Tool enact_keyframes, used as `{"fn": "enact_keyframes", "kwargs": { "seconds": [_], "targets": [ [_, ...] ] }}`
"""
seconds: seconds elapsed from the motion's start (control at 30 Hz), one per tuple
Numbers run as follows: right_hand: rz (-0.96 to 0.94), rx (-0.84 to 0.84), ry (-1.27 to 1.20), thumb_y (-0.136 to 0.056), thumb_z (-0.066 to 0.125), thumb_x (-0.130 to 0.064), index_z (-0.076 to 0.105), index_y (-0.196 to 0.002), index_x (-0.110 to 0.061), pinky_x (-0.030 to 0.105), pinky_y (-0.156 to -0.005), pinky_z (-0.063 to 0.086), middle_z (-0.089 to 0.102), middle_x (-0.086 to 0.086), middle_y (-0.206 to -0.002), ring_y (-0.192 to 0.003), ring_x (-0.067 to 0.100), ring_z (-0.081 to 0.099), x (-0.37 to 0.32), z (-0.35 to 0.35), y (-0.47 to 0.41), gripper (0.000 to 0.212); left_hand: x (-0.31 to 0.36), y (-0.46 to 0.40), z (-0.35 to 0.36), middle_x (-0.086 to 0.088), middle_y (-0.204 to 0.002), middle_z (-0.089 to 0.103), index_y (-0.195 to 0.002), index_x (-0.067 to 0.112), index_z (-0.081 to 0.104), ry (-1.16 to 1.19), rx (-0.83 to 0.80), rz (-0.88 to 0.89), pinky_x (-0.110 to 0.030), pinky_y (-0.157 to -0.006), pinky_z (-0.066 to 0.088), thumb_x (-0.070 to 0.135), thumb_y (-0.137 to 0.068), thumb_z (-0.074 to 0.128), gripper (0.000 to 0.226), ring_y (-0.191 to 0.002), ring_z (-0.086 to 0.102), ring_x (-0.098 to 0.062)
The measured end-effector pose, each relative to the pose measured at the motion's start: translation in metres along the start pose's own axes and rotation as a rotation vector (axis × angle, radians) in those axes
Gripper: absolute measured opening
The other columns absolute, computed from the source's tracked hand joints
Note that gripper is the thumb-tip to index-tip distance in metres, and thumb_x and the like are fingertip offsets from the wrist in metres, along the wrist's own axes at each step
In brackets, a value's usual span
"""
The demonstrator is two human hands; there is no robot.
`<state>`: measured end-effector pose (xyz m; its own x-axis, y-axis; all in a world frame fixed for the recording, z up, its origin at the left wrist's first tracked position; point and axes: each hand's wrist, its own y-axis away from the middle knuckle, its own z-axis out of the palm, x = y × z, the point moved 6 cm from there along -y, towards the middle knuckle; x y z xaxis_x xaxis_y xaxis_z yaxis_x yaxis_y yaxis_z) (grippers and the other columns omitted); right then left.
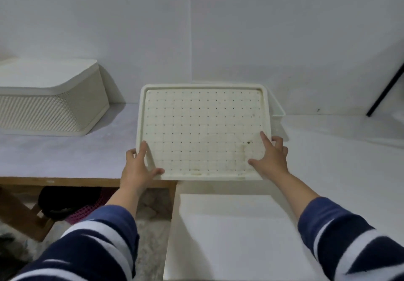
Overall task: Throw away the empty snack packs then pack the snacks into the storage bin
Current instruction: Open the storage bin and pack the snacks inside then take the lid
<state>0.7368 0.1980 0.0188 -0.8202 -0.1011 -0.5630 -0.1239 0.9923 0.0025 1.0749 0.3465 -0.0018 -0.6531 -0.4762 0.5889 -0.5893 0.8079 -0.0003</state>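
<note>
both navy-and-white striped sleeves (105, 243) reach to a cream rectangular plastic lid with a woven, perforated face (203, 132). left hand (136, 167) and right hand (270, 157) clasp its near corners, fingers curled over the edges. left of the lid, a lidded cream woven storage bin (50, 97) sits on the white counter (65, 149).

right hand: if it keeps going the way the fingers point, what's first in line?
The right hand already grips the woven lid and points up-left across it. Going on, it would slide over the lid's surface; beyond its far rim stands the wall, though depth is unclear.
</note>
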Motion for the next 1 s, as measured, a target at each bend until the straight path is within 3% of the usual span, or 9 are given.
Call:
{"fn": "enact_keyframes", "kwargs": {
  "seconds": [0.27,0.5,0.63,0.77,1.0],
  "targets": [
    [0.038,0.029,0.088,-0.079,0.068,-0.049,0.016,-0.152,-0.028,0.041,-0.107,0.031,0.01,0.003,-0.153,-0.134,0.031,0.019,-0.018,-0.064,-0.108,0.093,0.091,-0.104,-0.004,-0.008,-0.137,0.037,-0.149,0.027,0.022,-0.065,-0.057,0.096,-0.035,-0.087,0.049,0.046,-0.072,0.078,0.097,-0.103,0.05,-0.024],
    [0.089,-0.052,0.171,-0.08,0.06,-0.061,0.019,-0.151,-0.028,0.038,-0.103,0.031,0.015,0.003,-0.153,-0.131,0.031,0.023,-0.009,-0.068,-0.21,0.088,0.132,-0.183,0.034,-0.009,-0.145,0.038,-0.147,0.019,0.034,-0.115,-0.183,0.062,-0.037,-0.103,0.041,0.054,-0.068,0.077,0.096,-0.127,0.045,-0.028],
    [0.148,-0.106,0.168,-0.081,0.057,-0.062,0.022,-0.151,-0.027,0.04,-0.105,0.03,0.019,0.004,-0.152,-0.134,0.031,0.023,0.011,-0.054,-0.252,0.085,0.15,-0.216,0.054,-0.008,-0.147,0.033,-0.147,0.021,0.032,-0.088,-0.205,0.029,-0.037,-0.102,0.041,0.057,-0.07,0.073,0.095,-0.127,0.045,-0.029],
    [0.16,-0.14,0.171,-0.082,0.051,-0.067,0.022,-0.151,-0.028,0.046,-0.108,0.028,0.018,0.003,-0.154,-0.139,0.031,0.017,0.031,-0.038,-0.27,0.085,0.156,-0.233,0.075,-0.009,-0.151,0.028,-0.15,0.022,0.025,-0.158,-0.298,0.018,-0.036,-0.105,0.039,0.06,-0.071,0.07,0.098,-0.133,0.04,-0.028],
    [0.137,-0.12,0.176,-0.081,0.045,-0.073,0.021,-0.151,-0.028,0.048,-0.111,0.029,0.016,0.003,-0.157,-0.143,0.031,0.016,0.037,-0.033,-0.272,0.087,0.15,-0.239,0.081,-0.006,-0.152,0.027,-0.15,0.024,0.024,-0.052,-0.319,-0.001,-0.039,-0.111,0.033,0.059,-0.073,0.069,0.097,-0.137,0.034,-0.029]
  ]
}}
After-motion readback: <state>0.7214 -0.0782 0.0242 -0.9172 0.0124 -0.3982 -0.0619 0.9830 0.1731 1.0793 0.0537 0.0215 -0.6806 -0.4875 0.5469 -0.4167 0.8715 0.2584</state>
